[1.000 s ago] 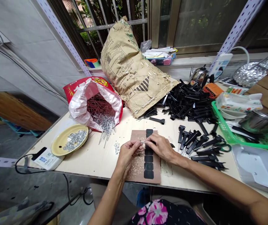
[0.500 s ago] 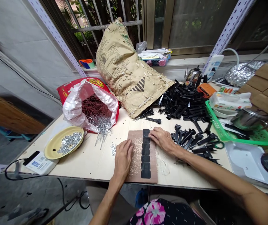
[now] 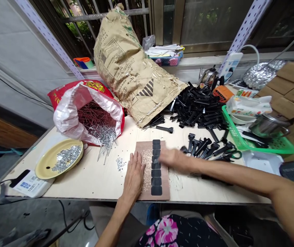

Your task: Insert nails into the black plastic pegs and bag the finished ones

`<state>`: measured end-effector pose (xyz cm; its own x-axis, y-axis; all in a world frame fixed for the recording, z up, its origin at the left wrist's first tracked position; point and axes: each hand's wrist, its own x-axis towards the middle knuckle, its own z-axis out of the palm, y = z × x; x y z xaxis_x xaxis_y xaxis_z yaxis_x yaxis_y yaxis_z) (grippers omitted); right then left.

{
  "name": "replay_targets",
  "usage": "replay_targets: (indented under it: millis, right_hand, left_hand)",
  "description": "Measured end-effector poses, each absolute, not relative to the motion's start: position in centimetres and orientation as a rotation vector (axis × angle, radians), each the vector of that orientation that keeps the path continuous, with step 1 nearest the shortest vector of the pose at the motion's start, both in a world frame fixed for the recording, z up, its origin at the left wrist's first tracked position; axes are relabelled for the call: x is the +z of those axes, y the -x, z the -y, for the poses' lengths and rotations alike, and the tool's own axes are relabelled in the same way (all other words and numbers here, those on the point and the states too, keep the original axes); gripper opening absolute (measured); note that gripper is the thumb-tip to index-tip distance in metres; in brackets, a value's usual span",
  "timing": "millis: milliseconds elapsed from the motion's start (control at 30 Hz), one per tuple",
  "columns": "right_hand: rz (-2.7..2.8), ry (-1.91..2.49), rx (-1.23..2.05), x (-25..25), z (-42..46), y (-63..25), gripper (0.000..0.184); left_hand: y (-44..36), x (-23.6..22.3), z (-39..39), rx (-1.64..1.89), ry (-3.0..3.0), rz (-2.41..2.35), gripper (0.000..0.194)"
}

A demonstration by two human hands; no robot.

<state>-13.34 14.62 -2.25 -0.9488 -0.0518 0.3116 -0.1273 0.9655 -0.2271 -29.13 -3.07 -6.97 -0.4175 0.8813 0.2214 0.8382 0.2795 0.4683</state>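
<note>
A brown board (image 3: 164, 180) with a column of black square holes lies at the table's near edge. My left hand (image 3: 134, 176) rests flat on its left side, fingers stretched out, holding nothing. My right hand (image 3: 171, 158) is over the board's right edge next to the holes; it is smeared by motion and its fingers do not show clearly. A small heap of tiny metal bits (image 3: 120, 163) lies just left of the board.
A yellow plate (image 3: 45, 164) of metal bits sits at left, by an open bag of nails (image 3: 95, 120). A torn paper sack (image 3: 131, 68) leans at the back beside a pile of black plastic parts (image 3: 201, 109). A green basket (image 3: 260, 145) and scissors (image 3: 230, 155) lie at right.
Both hands were pinching a thin pin above the board. The left hand has since dropped flat onto the board; the right hand has moved along the holes and is now in motion.
</note>
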Motion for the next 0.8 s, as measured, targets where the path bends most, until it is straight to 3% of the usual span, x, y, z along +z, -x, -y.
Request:
replay_targets:
  millis: [100, 233, 367, 567, 800]
  right_hand:
    - [2.809, -0.508, 0.34, -2.3, -14.4, 13.3, 0.027]
    - [2.821, -0.211, 0.317, -2.7, -15.1, 13.6, 0.031]
    - [2.849, -0.396, 0.291, -3.6, -13.9, 13.2, 0.024]
    - [2.842, -0.223, 0.337, -4.5, -12.2, 13.0, 0.022]
    - [3.032, 0.011, 0.454, -0.4, -14.8, 9.7, 0.026]
  left_hand:
    - [29.2, -7.3, 3.1, 0.769, -1.713, -2.466, 0.051]
    - [29.3, -7.7, 3.1, 0.738, -1.762, -2.486, 0.051]
    - [29.3, -7.7, 3.1, 0.729, -1.752, -2.492, 0.051]
    - [29.2, -7.6, 3.0, 0.705, -1.746, -2.494, 0.05]
    - [29.6, -8.2, 3.3, 0.757, -1.756, -2.498, 0.051]
